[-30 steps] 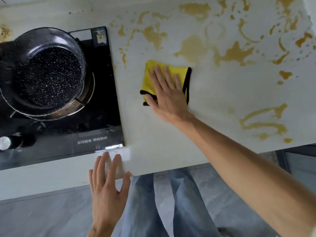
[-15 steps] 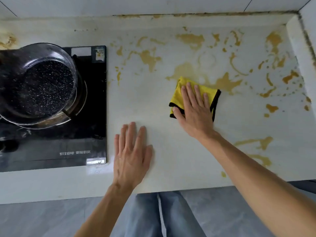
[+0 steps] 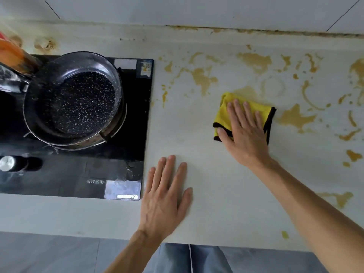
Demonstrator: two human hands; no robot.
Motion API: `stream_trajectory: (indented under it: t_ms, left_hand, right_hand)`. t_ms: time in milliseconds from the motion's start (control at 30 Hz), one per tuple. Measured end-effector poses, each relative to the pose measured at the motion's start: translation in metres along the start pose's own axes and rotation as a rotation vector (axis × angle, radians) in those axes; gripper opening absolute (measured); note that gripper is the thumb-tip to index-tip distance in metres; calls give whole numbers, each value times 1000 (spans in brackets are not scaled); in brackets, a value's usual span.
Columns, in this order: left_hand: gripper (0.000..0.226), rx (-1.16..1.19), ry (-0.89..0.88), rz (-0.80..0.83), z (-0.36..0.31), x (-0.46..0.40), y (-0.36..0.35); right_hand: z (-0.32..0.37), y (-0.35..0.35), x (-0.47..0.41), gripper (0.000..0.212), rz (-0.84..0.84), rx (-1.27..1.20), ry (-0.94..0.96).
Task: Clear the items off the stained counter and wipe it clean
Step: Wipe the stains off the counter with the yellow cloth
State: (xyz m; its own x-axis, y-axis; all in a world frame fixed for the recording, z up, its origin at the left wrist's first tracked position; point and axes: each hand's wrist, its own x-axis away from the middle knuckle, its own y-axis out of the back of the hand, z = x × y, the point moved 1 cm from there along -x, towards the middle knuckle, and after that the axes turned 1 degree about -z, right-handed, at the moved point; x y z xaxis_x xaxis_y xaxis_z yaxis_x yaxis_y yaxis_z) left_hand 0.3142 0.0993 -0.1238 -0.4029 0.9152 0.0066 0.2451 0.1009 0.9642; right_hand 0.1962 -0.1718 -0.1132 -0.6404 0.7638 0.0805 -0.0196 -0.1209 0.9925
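Note:
A folded yellow cloth (image 3: 223, 113) with a black hem lies on the pale counter (image 3: 206, 203). My right hand (image 3: 245, 134) presses flat on the cloth with straight, spread fingers. My left hand (image 3: 164, 196) rests flat on the bare counter near the front edge, just right of the stove. Yellow-brown stains (image 3: 295, 117) cover the counter behind and to the right of the cloth. The strip between the stove and the cloth looks mostly free of stains.
A black glass stove top (image 3: 137, 123) fills the left, with a dark speckled pot (image 3: 76, 99) on its burner and a knob (image 3: 7, 163) at the front left. An orange object (image 3: 13, 54) shows at the far left. A tiled wall (image 3: 177, 10) backs the counter.
My right hand has slid the cloth rightward across the counter toward the stains. My left hand came up from the counter's front edge and now lies flat on the surface.

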Motion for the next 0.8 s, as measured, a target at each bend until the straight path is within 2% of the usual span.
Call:
stream_trajectory:
  t_ms: [67,133,300,400,500,600,700,800]
  left_hand:
    - [65,1,-5,-15,3,5,-2]
    - [66,0,-5,-35,3,6,-3]
    - [66,8,-17,-69,2,6,-6]
    - [66,6,-20,-69,2,5,-5]
    - [67,12,-20,-77,2,6,-7]
    - [69,12,-25,-83,4,6,-10]
    - [70,19,-26,-88,5,7,-12]
    - [70,37,-27,-94,4,7,-12]
  right_hand:
    - [19,0,-25,81,-6,-4,-71]
    - [51,-3,-37,81,-8,-11,-45]
    - [119,-12,-8,77,-21,-57,246]
    - [138,-13,-5,75,1,-79,352]
    - [149,-10,-37,75,50,-91,410]
    - [148,-6,-78,76,80,-64,382]
    - [129,0,-107,76,94,-73,237]
    - [112,4,-93,75,85,-74,156]
